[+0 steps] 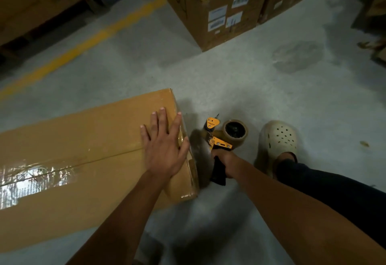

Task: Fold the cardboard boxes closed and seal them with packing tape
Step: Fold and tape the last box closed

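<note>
Left hand [165, 150] on long box [83, 160] — tape dispenser [221, 139] just right, foot [277, 139] beyond.

Under my flat left hand [165, 150] the cardboard box [83, 139] is matt, smooth brown, with glossy, wrinkled packing tape [35, 178] along the seam away from the palm. My right hand [224, 163] grips the tape dispenser [218, 141] by a matt black handle; just beyond the grip I see hard orange plates and a slick brown tape roll [235, 132]. Beside that grip the concrete floor [229, 76] is dull and mottled, the pale clog [278, 139] matt.
</note>
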A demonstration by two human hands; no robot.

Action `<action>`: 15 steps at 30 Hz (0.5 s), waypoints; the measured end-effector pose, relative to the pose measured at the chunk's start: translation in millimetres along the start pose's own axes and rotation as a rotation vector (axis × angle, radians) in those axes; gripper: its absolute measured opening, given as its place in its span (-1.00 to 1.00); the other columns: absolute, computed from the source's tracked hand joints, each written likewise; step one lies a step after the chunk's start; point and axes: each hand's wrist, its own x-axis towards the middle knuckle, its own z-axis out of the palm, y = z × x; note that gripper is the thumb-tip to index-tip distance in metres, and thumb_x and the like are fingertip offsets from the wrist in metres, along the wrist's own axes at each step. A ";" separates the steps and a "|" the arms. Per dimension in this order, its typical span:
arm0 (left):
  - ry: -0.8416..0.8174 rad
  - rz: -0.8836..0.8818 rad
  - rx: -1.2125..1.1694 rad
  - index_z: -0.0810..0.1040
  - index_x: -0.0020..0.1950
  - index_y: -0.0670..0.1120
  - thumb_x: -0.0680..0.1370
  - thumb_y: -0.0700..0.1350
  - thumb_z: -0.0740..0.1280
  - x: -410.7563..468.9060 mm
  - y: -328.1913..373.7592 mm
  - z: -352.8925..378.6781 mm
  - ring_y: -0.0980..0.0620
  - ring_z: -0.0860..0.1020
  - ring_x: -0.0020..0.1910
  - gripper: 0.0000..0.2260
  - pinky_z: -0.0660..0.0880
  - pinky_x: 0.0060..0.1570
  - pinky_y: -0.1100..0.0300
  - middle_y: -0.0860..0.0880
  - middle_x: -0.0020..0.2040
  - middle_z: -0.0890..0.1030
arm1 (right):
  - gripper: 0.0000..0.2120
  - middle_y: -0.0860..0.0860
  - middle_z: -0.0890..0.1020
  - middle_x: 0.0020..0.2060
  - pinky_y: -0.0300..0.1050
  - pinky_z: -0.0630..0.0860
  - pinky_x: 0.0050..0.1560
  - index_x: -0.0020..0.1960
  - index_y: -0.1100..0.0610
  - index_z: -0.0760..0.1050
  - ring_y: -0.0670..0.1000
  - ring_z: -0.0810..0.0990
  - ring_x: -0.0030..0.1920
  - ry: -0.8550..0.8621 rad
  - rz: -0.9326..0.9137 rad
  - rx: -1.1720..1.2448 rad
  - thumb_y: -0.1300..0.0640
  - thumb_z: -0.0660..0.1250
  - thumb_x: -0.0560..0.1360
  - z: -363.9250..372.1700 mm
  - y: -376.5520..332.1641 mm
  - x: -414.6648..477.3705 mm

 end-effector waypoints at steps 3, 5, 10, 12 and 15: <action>-0.036 -0.053 -0.006 -0.03 0.63 0.12 0.60 0.24 -0.01 21.3 5.4 -6.2 -0.15 -0.17 0.60 -0.39 -0.12 0.49 -0.30 -0.10 0.64 -0.14 | -0.92 0.12 0.52 -0.40 -0.10 0.49 -0.35 -0.22 0.24 0.46 0.07 0.51 -0.39 -0.080 -0.054 0.098 0.31 0.32 0.45 -8.0 -17.8 -25.4; -0.097 -0.059 -0.026 -0.07 0.63 0.13 0.63 0.25 -0.03 23.7 7.4 -17.5 -0.16 -0.21 0.60 -0.41 -0.16 0.48 -0.30 -0.10 0.63 -0.18 | -0.93 0.16 0.57 -0.39 -0.09 0.54 -0.37 -0.18 0.30 0.49 0.09 0.57 -0.39 -0.135 -0.105 0.138 0.33 0.32 0.48 -12.2 -26.6 -51.7; -0.224 -0.118 -0.546 0.41 0.44 -0.08 0.65 0.22 0.07 25.8 1.0 -72.3 -0.18 0.31 0.46 -0.48 0.24 0.37 0.04 -0.16 0.46 0.39 | -0.93 0.16 0.55 -0.41 -0.09 0.52 -0.37 -0.22 0.30 0.51 0.09 0.55 -0.43 -0.221 -0.310 0.115 0.35 0.34 0.45 -15.8 -46.2 -138.6; -0.139 -0.325 -0.953 0.58 0.13 -0.15 0.68 0.00 0.19 13.5 4.8 -110.1 -0.11 0.58 0.04 -0.73 0.44 -0.02 0.18 -0.19 0.09 0.61 | -0.88 0.14 0.50 -0.45 -0.14 0.46 -0.44 -0.27 0.27 0.48 0.06 0.49 -0.50 -0.238 -0.393 0.079 0.37 0.33 0.43 -16.0 -45.5 -181.0; -0.162 -0.540 -1.399 0.55 0.05 -0.18 0.67 -0.18 0.20 -25.0 16.8 -163.5 -0.09 0.61 -0.30 -0.86 0.56 -0.28 0.18 -0.21 -0.16 0.60 | -0.84 0.17 0.49 -0.46 -0.14 0.45 -0.45 -0.31 0.28 0.48 0.07 0.46 -0.52 -0.228 -0.537 -0.070 0.38 0.33 0.44 -17.5 -29.9 -251.4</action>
